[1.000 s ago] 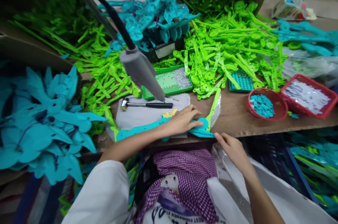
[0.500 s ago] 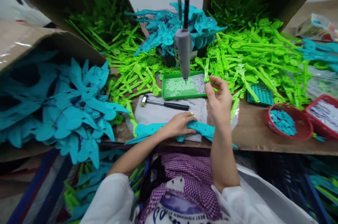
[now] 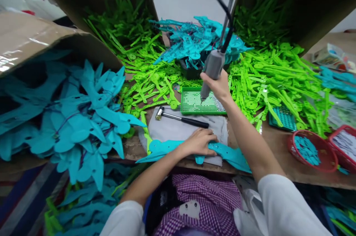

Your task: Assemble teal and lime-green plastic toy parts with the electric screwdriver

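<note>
Two bare hands work at the brown-topped bench [image 3: 275, 147]. The left hand [image 3: 200, 143] lies palm down across a long, flat turquoise plastic part [image 3: 167, 147] near the middle of the front edge; whether its fingers close around the part cannot be told. This part runs roughly along that edge, partly over a pale grey cloth [image 3: 164, 130], its right end passing close to the right forearm. The right hand [image 3: 221, 84] is wrapped around a grey cylindrical power driver [image 3: 214, 66] with a black cable at its top, its tip pointing down over a shallow green perforated plastic tray [image 3: 191, 99]; contact with the tray is unclear. Small silver pieces [image 3: 218, 103] fill the tray's right end. Between tray and part, a hammer with a metal head and black handle [image 3: 180, 118] rests on the cloth. Bright green plastic strips lie in a left heap [image 3: 148, 80] and a right heap [image 3: 267, 76] toward the bench's back corners, with turquoise plastic pieces [image 3: 194, 45] piled on a black container between them. More turquoise shapes [image 3: 83, 113] spill past the front left corner. Toward the right edge, a round red plastic basket [image 3: 329, 156] holds small turquoise chips [image 3: 307, 150], just beside a rectangular red basket [image 3: 343, 161] of whitish pieces [image 3: 346, 143].
</note>
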`<state>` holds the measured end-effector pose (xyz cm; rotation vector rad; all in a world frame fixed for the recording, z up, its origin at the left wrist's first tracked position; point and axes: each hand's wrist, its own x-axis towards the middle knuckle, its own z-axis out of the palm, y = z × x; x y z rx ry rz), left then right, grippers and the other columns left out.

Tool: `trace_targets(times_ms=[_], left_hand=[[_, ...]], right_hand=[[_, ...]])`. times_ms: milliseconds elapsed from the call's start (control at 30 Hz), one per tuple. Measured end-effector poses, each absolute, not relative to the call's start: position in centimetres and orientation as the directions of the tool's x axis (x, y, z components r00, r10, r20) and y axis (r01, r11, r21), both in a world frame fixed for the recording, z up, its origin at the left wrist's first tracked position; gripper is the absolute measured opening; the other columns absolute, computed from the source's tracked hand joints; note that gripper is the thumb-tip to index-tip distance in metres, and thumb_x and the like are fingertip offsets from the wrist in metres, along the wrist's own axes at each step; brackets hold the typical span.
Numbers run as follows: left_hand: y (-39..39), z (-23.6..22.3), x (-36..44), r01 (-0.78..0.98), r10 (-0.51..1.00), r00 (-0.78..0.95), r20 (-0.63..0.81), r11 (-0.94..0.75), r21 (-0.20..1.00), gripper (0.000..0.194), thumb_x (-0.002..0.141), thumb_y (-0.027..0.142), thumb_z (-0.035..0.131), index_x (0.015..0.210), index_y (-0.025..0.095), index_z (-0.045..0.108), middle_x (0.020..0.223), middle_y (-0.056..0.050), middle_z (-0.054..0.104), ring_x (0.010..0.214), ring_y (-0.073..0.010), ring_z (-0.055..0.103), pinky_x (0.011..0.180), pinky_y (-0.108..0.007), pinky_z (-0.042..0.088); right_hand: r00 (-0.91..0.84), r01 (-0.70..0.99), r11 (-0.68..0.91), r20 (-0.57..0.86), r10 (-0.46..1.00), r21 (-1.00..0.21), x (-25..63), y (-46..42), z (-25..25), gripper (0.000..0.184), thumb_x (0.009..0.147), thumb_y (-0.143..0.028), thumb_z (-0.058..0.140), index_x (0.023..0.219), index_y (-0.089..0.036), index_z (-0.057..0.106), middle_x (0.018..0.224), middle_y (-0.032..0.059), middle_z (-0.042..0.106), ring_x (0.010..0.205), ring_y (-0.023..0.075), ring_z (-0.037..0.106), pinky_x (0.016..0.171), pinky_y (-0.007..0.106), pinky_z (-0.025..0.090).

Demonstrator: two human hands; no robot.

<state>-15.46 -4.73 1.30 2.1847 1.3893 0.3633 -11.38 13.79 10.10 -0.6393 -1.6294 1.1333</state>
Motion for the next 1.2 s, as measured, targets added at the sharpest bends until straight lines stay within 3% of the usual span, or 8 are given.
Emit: trace_targets(times_ms=[100, 233, 633, 867, 1033, 1200], left_hand=[[-4.8, 1.0, -15.6, 0.747, 0.892, 0.449, -0.048, -0.346, 0.567, 0.045, 0.072, 0.054, 0.070, 0.106, 0.025, 0.063, 0.105, -0.005, 0.060, 0.104, -0.0251, 0.056, 0.087, -0.034, 0.039], [-4.6, 1.0, -15.6, 0.731, 0.889, 0.457, -0.039, -0.351, 0.585, 0.043, 0.074, 0.054, 0.067, 0.105, 0.025, 0.063, 0.103, -0.005, 0.061, 0.103, -0.0246, 0.056, 0.085, -0.035, 0.038], [-4.5, 0.6, -15.6, 0.709, 0.887, 0.461, -0.021, -0.354, 0.610, 0.040, 0.073, 0.052, 0.069, 0.103, 0.025, 0.064, 0.104, -0.003, 0.062, 0.104, -0.0244, 0.056, 0.085, -0.035, 0.036], [-4.4, 0.8, -15.6, 0.702, 0.883, 0.467, -0.040, -0.343, 0.625, 0.039, 0.075, 0.049, 0.068, 0.104, 0.025, 0.063, 0.105, -0.003, 0.062, 0.104, -0.0239, 0.056, 0.085, -0.035, 0.036], [-4.4, 0.7, -15.7, 0.711, 0.884, 0.465, -0.048, -0.340, 0.616, 0.042, 0.071, 0.050, 0.072, 0.104, 0.024, 0.063, 0.107, -0.004, 0.062, 0.104, -0.0248, 0.056, 0.087, -0.036, 0.036], [-4.2, 0.7, -15.7, 0.715, 0.885, 0.462, -0.060, -0.332, 0.615, 0.043, 0.070, 0.047, 0.073, 0.106, 0.025, 0.063, 0.106, -0.004, 0.062, 0.105, -0.0250, 0.056, 0.089, -0.036, 0.036]], right_hand=[[-0.255, -0.118, 0.292, 0.313, 0.915, -0.949, -10.1, 13.2, 7.8, 0.040, 0.073, -0.058, 0.064, 0.076, -0.018, 0.060, 0.055, -0.0033, 0.055, 0.052, 0.0110, 0.055, 0.054, 0.027, 0.048], [-0.149, -0.148, 0.274, 0.295, 0.944, -0.950, -9.5, 13.1, 6.2, 0.049, 0.076, -0.067, 0.051, 0.079, -0.019, 0.059, 0.046, -0.0051, 0.050, 0.041, 0.0103, 0.051, 0.046, 0.025, 0.041], [-0.204, -0.226, 0.260, 0.307, 0.930, -0.939, -10.0, 13.6, 4.7, 0.046, 0.075, -0.067, 0.053, 0.075, -0.021, 0.055, 0.046, -0.0062, 0.047, 0.040, 0.0098, 0.049, 0.043, 0.025, 0.039], [-0.214, -0.161, 0.274, 0.304, 0.928, -0.948, -10.4, 13.8, 4.4, 0.048, 0.076, -0.069, 0.049, 0.078, -0.022, 0.054, 0.046, -0.0065, 0.046, 0.039, 0.0101, 0.049, 0.043, 0.025, 0.039], [-0.178, -0.164, 0.309, 0.336, 0.925, -0.937, -9.5, 13.6, 6.6, 0.058, 0.076, -0.077, 0.042, 0.090, -0.023, 0.055, 0.048, -0.0067, 0.043, 0.040, 0.0105, 0.049, 0.043, 0.025, 0.039], [-0.193, -0.172, 0.306, 0.337, 0.922, -0.936, -2.9, 10.4, 10.8, 0.069, 0.069, -0.088, 0.030, 0.081, -0.024, 0.053, 0.050, -0.0046, 0.042, 0.043, 0.0128, 0.052, 0.045, 0.027, 0.044]])
